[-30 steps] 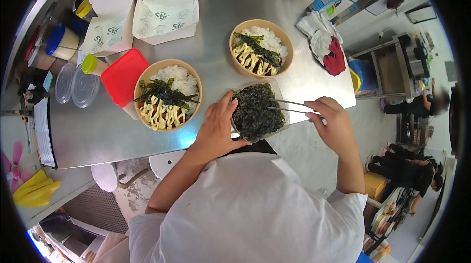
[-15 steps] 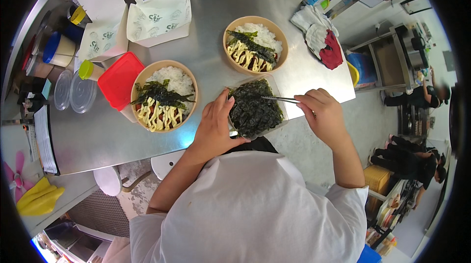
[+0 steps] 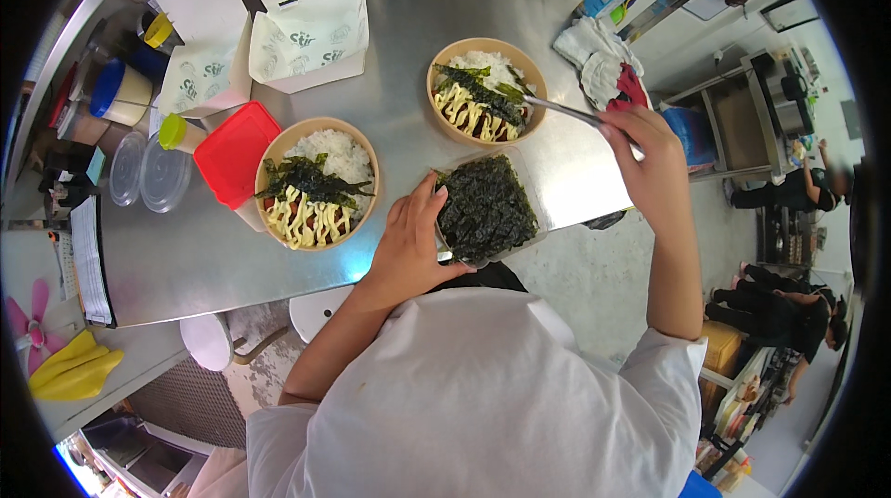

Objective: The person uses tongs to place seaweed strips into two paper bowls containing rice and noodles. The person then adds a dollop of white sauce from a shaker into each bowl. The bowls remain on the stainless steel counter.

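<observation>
My left hand (image 3: 408,243) steadies a clear plastic container (image 3: 543,224) at the table's near edge, thumb and fingers along its left side. Dark shredded seaweed (image 3: 487,206) fills it. In my right hand (image 3: 647,159) are metal tweezers (image 3: 568,112), their tips reaching into the right-hand paper bowl (image 3: 541,117) at a strip of seaweed. White rice, seaweed and zigzags of pale yellow sauce show inside that bowl. Another bowl (image 3: 373,201), with similar food and seaweed across its middle, stands left of my left hand.
Two white takeout boxes (image 3: 311,76) stand open at the back left. Beside the left bowl lie a red lid (image 3: 237,153) and clear round lids (image 3: 167,173). A white cloth (image 3: 594,48) lies at the far right. Co-workers (image 3: 789,312) stand off to the right.
My right hand and the tweezers have moved from the seaweed container up and right to the right-hand bowl, where more seaweed now shows. My left hand stays at the container.
</observation>
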{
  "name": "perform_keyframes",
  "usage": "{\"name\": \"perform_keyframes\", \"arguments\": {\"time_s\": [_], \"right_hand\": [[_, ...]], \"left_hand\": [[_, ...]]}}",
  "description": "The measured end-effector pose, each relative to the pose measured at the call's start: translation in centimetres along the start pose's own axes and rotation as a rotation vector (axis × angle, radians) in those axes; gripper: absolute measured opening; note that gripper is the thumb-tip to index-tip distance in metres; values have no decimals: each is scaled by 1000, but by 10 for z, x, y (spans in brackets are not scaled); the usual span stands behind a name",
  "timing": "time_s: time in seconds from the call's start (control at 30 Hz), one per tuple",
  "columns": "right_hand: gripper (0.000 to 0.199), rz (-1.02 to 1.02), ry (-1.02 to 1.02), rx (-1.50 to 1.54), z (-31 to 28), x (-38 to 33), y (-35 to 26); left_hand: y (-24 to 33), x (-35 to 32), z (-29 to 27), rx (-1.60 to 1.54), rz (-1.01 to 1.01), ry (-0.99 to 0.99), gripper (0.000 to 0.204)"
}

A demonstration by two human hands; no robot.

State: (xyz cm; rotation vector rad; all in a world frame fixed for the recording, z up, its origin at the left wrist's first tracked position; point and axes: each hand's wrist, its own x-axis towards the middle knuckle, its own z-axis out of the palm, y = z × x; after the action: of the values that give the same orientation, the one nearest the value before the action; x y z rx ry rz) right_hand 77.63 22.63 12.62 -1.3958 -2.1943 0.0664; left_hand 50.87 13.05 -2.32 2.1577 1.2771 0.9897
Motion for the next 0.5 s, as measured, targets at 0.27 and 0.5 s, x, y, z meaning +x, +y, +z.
{"name": "perform_keyframes", "arguments": {"time_s": [0.27,0.5], "right_hand": [[10,-336,-77,-556,39,51,-36],[14,-399,-176,-755,51,54,-65]], "left_hand": [[3,0,0,10,-26,4,105],[0,-2,2,15,-32,-14,127]]}}
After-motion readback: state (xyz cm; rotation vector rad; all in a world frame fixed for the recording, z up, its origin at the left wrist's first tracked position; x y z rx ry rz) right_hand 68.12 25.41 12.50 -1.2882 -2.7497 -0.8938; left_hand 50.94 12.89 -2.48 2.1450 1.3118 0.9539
